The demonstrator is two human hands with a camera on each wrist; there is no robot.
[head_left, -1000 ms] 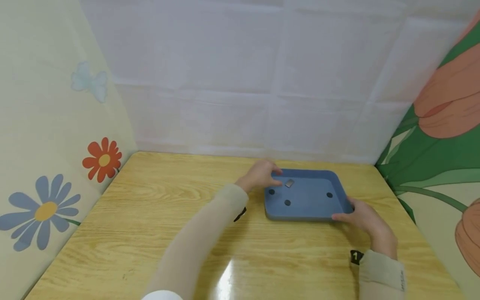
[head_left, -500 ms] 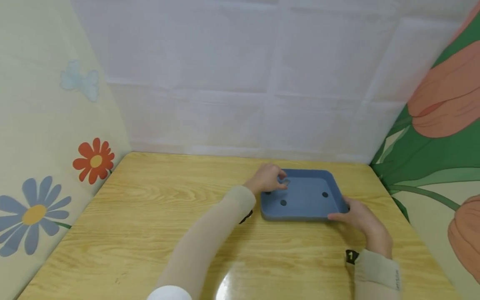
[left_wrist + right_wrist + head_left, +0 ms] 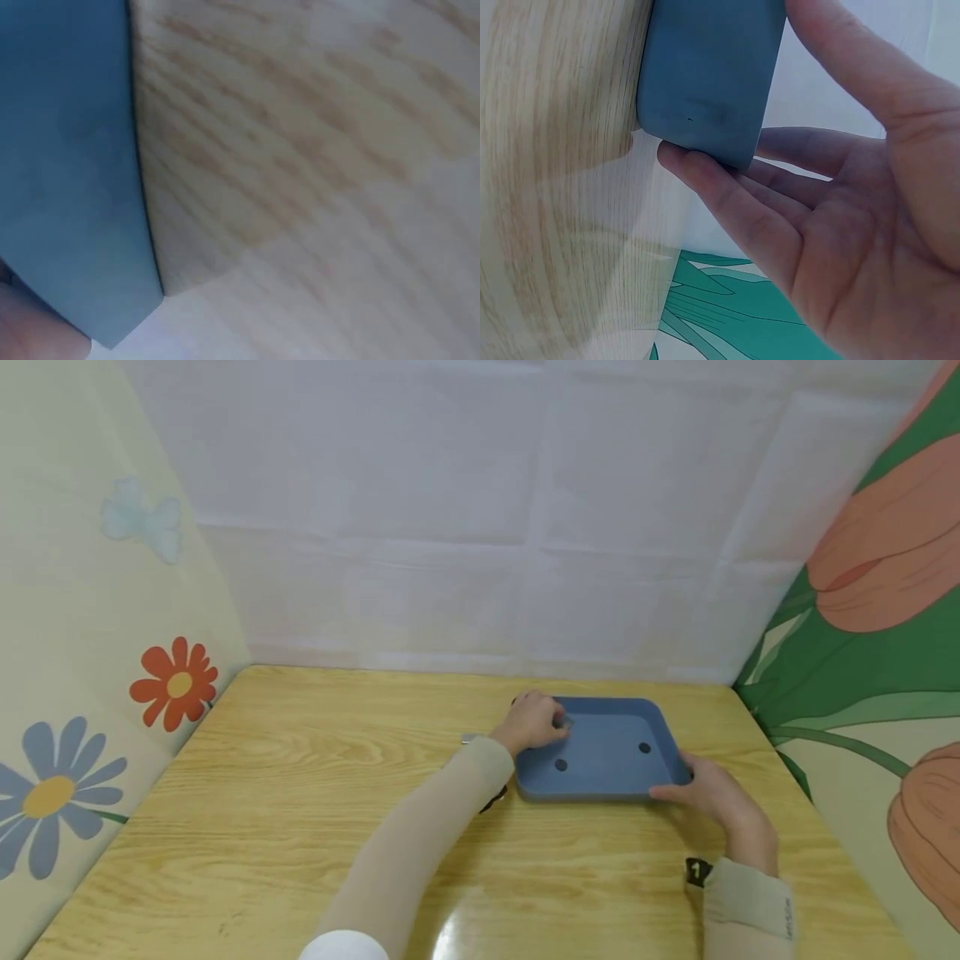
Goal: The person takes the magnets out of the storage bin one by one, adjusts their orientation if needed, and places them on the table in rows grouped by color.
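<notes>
A shallow blue rectangular tray (image 3: pixel 600 793) sits on the wooden table in the head view. Two small dark discs (image 3: pixel 561 765) show on its floor. My left hand (image 3: pixel 531 723) reaches over the tray's left end, its thumb and forefinger pinching a small grey rectangular piece (image 3: pixel 565 723), mostly covered by the fingers. At the near right corner my right hand (image 3: pixel 712 789) grips the tray, thumb on the near rim. The right wrist view shows fingers (image 3: pixel 720 176) against the tray's end wall. In the left wrist view the tray wall (image 3: pixel 71 165) stands beside a fingertip (image 3: pixel 37 330).
The wood-grained table (image 3: pixel 337 727) stretches left and in front of the tray. A white sheet (image 3: pixel 450 568) hangs behind it. Flower-printed panels stand at left and right. A small silvery item (image 3: pixel 468 738) shows beside the left sleeve.
My left fingers have closed in on the small grey piece, and that hand now covers the leftmost disc. The whole scene slides slightly left in view. My right hand keeps its grip.
</notes>
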